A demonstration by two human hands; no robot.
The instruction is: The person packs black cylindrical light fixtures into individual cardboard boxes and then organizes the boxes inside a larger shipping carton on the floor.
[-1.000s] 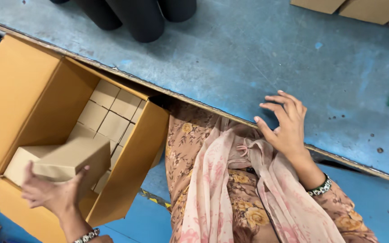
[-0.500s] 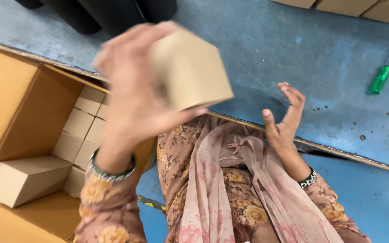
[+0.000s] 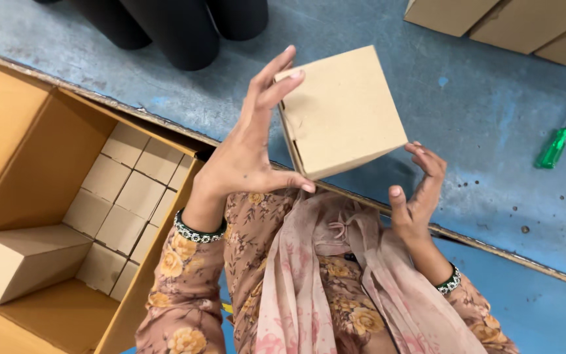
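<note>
My left hand (image 3: 247, 154) grips a small closed cardboard box (image 3: 342, 108) by its left side, thumb under its lower edge, holding it up above the edge of the blue table (image 3: 375, 59). My right hand (image 3: 417, 193) is just below and to the right of the box, fingers spread, fingertips near its lower right corner; I cannot tell if they touch it. To my left stands a large open carton (image 3: 40, 157) with several small boxes (image 3: 122, 196) stacked against its inner side and one loose box (image 3: 24, 259) lying in it.
A green-handled screwdriver (image 3: 561, 134) lies on the table at the right. Cardboard boxes (image 3: 506, 23) sit at the far right corner. Black cylinders (image 3: 185, 26) stand at the table's far edge. Blue floor shows below.
My left hand lifted a small box out of the carton and brought it up over the table edge. My right hand rose from the table toward the box.
</note>
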